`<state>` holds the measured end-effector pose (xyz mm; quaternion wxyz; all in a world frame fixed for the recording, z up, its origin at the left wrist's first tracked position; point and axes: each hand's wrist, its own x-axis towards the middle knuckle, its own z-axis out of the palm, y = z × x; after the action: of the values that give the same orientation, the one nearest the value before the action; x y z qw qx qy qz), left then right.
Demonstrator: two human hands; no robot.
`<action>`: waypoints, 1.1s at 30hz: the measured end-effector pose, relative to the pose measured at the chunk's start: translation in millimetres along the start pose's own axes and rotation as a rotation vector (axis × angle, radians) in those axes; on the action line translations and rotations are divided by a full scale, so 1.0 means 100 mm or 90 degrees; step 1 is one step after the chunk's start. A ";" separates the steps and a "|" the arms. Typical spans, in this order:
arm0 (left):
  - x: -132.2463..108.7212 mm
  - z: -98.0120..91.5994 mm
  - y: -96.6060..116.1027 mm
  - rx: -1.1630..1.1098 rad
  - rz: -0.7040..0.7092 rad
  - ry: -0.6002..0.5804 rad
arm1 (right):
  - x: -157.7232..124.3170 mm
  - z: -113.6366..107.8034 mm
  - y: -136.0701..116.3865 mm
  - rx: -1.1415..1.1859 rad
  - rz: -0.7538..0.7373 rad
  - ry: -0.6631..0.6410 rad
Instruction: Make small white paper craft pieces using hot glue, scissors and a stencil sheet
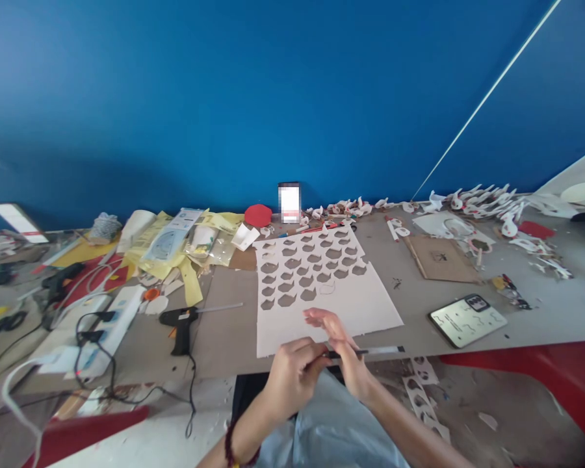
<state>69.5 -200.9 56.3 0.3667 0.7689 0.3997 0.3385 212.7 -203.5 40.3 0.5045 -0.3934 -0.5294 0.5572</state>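
Observation:
My left hand (pixel 296 372) is closed in a pinch around one end of a slim pen (pixel 380 350), held level just over the table's front edge. The pen has a pale barrel and dark ends, and part of it is hidden at my right hand (pixel 347 356). The fingers of that hand are stretched out toward the left, with the thumb side against the pen. Beyond both hands lies a white sheet (pixel 322 286) with rows of fish- or bird-like holes cut out of it. One pencilled outline (pixel 327 288) sits among the holes, uncut.
Left of the sheet is a black glue gun (pixel 180 318) with its cord hanging over the edge, near a power strip (pixel 110 331). A phone (pixel 468 320) and brown notebook (pixel 441 258) lie right. White cut-outs (pixel 487 198) pile along the blue wall.

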 end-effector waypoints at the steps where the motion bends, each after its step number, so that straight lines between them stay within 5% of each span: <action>1: -0.01 0.00 0.00 -0.014 -0.010 -0.001 | -0.01 0.01 0.01 0.000 0.002 -0.004; 8: 0.09 -0.09 0.14 -0.118 -0.095 -0.101 | 0.12 -0.14 -0.12 0.035 -0.006 -0.065; 12: 0.14 -0.23 0.03 0.031 -0.095 0.033 | 0.52 -0.61 -0.31 0.104 0.000 0.076; 14: 0.13 -0.30 -0.13 0.169 -0.032 0.131 | 0.78 -0.99 -0.35 -0.023 0.016 0.171; 18: 0.06 -0.38 -0.50 0.309 0.074 0.184 | 1.24 -1.74 -0.21 -0.473 0.089 0.330; 21: 0.02 -0.37 -0.63 0.285 0.052 0.258 | 1.45 -2.08 -0.02 -0.746 0.119 0.309; 26: 0.10 -0.32 -0.65 0.247 0.046 0.325 | 1.63 -2.23 0.20 -0.808 0.110 0.261; 33: 0.30 -0.32 -0.76 0.296 0.043 0.271 | 1.83 -2.20 0.28 -0.862 0.129 0.301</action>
<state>28.9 -134.1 16.1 0.0779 0.7569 0.5083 0.4034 389.4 20.2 2.0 0.1969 -0.7768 -0.5960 0.0511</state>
